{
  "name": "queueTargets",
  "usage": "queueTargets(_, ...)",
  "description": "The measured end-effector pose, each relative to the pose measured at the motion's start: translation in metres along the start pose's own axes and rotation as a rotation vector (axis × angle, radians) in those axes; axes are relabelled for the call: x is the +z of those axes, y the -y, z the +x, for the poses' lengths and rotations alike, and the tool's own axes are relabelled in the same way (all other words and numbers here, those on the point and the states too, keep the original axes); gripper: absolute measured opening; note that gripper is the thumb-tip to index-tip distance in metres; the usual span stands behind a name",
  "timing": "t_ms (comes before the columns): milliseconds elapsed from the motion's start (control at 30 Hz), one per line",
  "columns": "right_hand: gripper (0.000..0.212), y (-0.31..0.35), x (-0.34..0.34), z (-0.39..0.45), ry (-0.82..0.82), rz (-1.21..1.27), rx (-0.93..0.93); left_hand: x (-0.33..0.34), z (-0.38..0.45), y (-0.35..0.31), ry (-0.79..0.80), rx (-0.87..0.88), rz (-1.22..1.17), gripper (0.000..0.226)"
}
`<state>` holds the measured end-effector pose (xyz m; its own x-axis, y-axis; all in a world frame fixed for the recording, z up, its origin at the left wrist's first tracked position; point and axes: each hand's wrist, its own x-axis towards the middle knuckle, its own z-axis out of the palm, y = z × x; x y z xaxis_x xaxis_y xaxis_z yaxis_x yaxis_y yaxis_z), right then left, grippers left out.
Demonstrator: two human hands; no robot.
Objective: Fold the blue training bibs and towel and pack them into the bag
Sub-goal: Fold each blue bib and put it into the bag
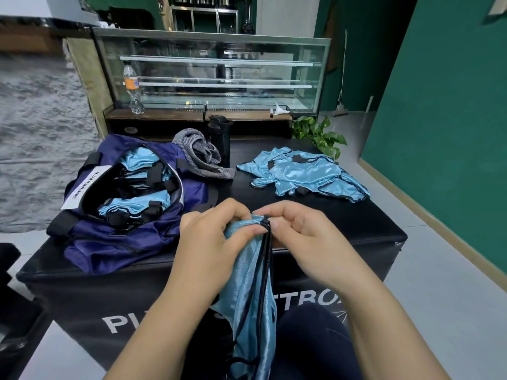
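Observation:
A light blue training bib (253, 303) with dark trim hangs down in front of me past the table's near edge. My left hand (211, 237) grips its top edge, and my right hand (299, 237) pinches the same edge right beside it. A navy bag (115, 242) lies open on the left of the table, with several folded blue bibs (137, 201) inside it. On the right of the table a loose pile of blue bibs (304, 172) is spread out. A crumpled grey towel (200, 154) sits behind the bag.
The black table (343, 223) carries a black bottle (219, 141) upright near the towel. A potted green plant (321, 133) stands off the far right corner. Behind is a glass display case (214, 72) with a plastic bottle (133, 89) on its ledge.

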<state>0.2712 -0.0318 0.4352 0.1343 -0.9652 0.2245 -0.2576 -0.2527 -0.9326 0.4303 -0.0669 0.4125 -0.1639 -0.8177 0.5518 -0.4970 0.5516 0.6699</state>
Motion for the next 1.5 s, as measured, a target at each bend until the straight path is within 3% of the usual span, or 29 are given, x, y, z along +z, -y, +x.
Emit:
queueTargets(200,0.011,-0.001,0.001,0.001,0.002,0.107,-0.016,0.007,-0.004,0.0,-0.056,-0.102,-0.105,0.023)
queueTargets(400,0.011,-0.011,-0.013,0.003,-0.101,0.261,0.007,-0.009,0.005,0.02,0.175,-0.093,-0.119,0.04)
queueTargets(567,0.009,-0.012,-0.015,0.003,-0.097,0.299,0.01,-0.012,0.006,0.032,0.17,-0.021,-0.153,0.025)
queueTargets(833,0.01,-0.005,-0.019,0.0,-0.048,0.34,-0.001,-0.019,0.016,0.033,0.306,0.068,-0.144,0.024)
queueTargets(933,0.013,-0.001,-0.025,0.002,-0.085,0.322,0.005,-0.028,0.027,0.023,0.32,0.066,-0.187,0.008)
queueTargets(1200,0.013,0.021,-0.046,0.019,-0.123,0.26,-0.064,-0.036,0.052,-0.012,0.429,0.075,-0.359,0.007)
queueTargets(1333,0.013,0.03,-0.058,0.024,-0.079,0.183,-0.128,-0.044,0.067,-0.016,0.388,0.161,-0.208,0.018)
queueTargets(1500,0.025,0.047,-0.067,0.032,-0.114,-0.187,-0.183,-0.058,0.089,-0.041,0.327,0.259,0.011,0.021)
